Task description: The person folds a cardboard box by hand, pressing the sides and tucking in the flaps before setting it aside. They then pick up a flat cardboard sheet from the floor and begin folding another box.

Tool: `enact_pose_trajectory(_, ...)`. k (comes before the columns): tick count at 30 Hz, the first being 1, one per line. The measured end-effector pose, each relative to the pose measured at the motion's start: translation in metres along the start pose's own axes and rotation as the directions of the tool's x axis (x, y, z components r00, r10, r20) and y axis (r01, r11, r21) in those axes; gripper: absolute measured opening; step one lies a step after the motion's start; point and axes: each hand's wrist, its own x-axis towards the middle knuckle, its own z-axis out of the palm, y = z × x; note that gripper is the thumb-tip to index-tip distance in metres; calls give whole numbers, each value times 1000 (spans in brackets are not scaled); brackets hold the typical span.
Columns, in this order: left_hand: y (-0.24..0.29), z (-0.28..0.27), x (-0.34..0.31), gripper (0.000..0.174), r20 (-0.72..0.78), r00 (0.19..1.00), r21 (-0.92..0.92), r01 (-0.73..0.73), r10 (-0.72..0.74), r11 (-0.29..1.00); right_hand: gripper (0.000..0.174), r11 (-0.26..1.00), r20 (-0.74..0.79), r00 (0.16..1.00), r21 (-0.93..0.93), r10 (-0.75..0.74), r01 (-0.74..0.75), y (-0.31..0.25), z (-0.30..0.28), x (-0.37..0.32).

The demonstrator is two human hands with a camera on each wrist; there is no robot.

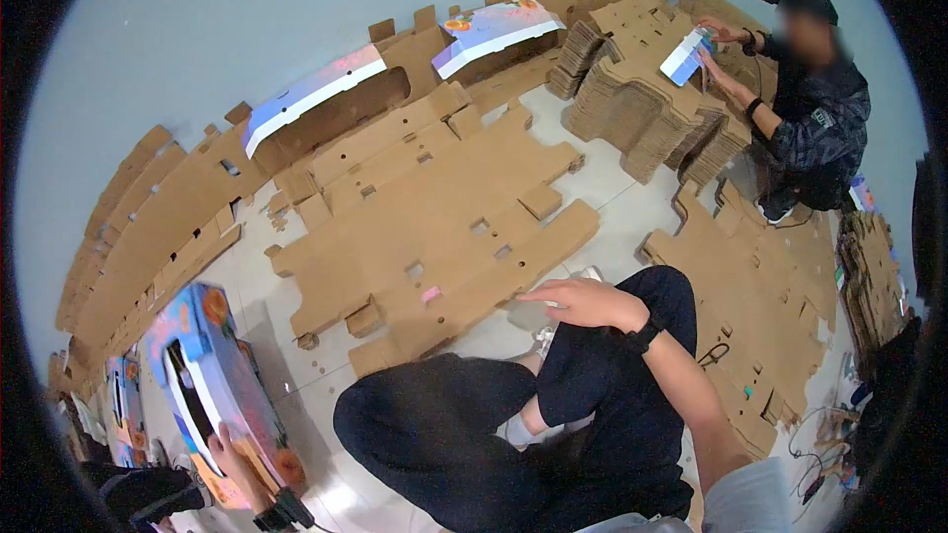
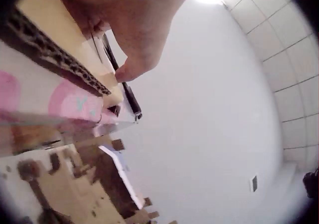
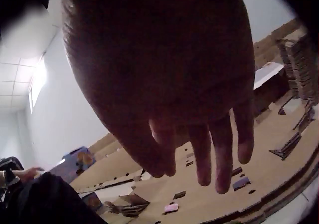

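Observation:
A printed cardboard box [image 1: 259, 405], blue and orange with flower pictures and a long dark slot, stands at the lower left in the head view. My left hand [image 1: 235, 462] grips it by the slot's edge near the front end. In the left wrist view the thumb of the left hand [image 2: 137, 39] lies against the cardboard edge, while the other fingers are mostly hidden. My right hand [image 1: 585, 302] hangs above the right knee with fingers extended, holding nothing. In the right wrist view its fingers point down, in front of a flat brown cardboard sheet [image 1: 444, 197] on the floor.
Stacked cardboard blanks [image 1: 632, 104] stand at the back right, where another person [image 1: 815, 109] handles a white-and-blue printed piece [image 1: 684, 57]. More cardboard sheets [image 1: 760, 296] cover the floor at right. Partly printed boxes [image 1: 316, 89] lean along the wall.

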Motion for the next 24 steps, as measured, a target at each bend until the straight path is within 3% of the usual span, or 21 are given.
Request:
enact_pose_trajectory(2,125,2,-19,32,-27,988,-120,-151,149,981,46,997,13,997,25,-70,70,-2,-4,9)
enact_pose_trajectory(3,165,-1,-21,33,57,993,-158,-93,103,983,45,990,20,990,43,-137,136,-4,-8,15)
enact_pose_trajectory(4,203,6,-21,35,58,995,-215,-63,77,975,45,987,33,987,46,-159,157,-5,-14,20)
enact_pose_trajectory(5,239,21,-26,39,-57,997,-309,-61,46,949,44,973,43,982,148,-183,175,-8,-21,26)
enact_pose_trajectory(6,281,30,-28,43,-51,997,-229,-62,52,971,43,949,53,976,249,-211,191,-11,-29,34)
enact_pose_trajectory(7,295,49,-18,43,-7,1000,-369,-3,1,929,43,943,67,968,251,-241,217,-18,-37,43)
enact_pose_trajectory(8,306,78,-9,38,-122,992,-406,-66,17,911,43,920,-51,979,337,-195,201,-27,-44,51)
enact_pose_trajectory(10,362,124,-20,31,-86,976,-481,-217,201,850,45,855,-263,956,460,-127,240,-41,-53,64)
enact_pose_trajectory(11,383,148,-28,24,0,984,-469,-158,179,869,45,856,-258,959,463,-119,231,-44,-53,70)
enact_pose_trajectory(13,422,197,-72,17,-41,928,-590,-321,370,740,45,701,-478,875,600,-72,386,-42,-55,84)
enact_pose_trajectory(15,456,225,-127,18,173,936,-669,-118,308,734,45,760,-486,874,559,-23,331,-30,-62,89)
enact_pose_trajectory(16,458,244,-149,20,287,924,-635,-16,255,773,46,813,-491,871,514,16,275,-21,-62,90)
enact_pose_trajectory(17,448,271,-163,24,328,895,-470,-123,303,874,46,813,-489,872,521,33,261,-6,-61,92)
enact_pose_trajectory(18,440,298,-180,32,327,884,-609,-75,335,790,46,818,-445,891,542,86,192,15,-56,94)
enact_pose_trajectory(19,433,312,-190,29,537,795,-562,87,282,823,46,819,-397,908,560,133,125,39,-47,99)
enact_pose_trajectory(20,416,328,-195,28,659,688,-552,170,303,816,42,830,-465,883,517,65,210,70,-28,108)
enact_pose_trajectory(21,401,339,-197,27,764,558,-529,253,324,810,42,830,-458,886,522,80,194,83,-26,106)
enact_pose_trajectory(22,397,339,-195,27,772,548,-524,262,321,811,39,917,-367,927,392,82,74,93,-26,104)
enact_pose_trajectory(23,393,333,-189,26,739,523,-479,-37,425,877,37,971,-271,958,239,95,-29,98,-24,105)
enact_pose_trajectory(24,390,326,-181,26,714,469,-398,-338,519,853,38,985,-368,929,172,46,19,100,-18,108)
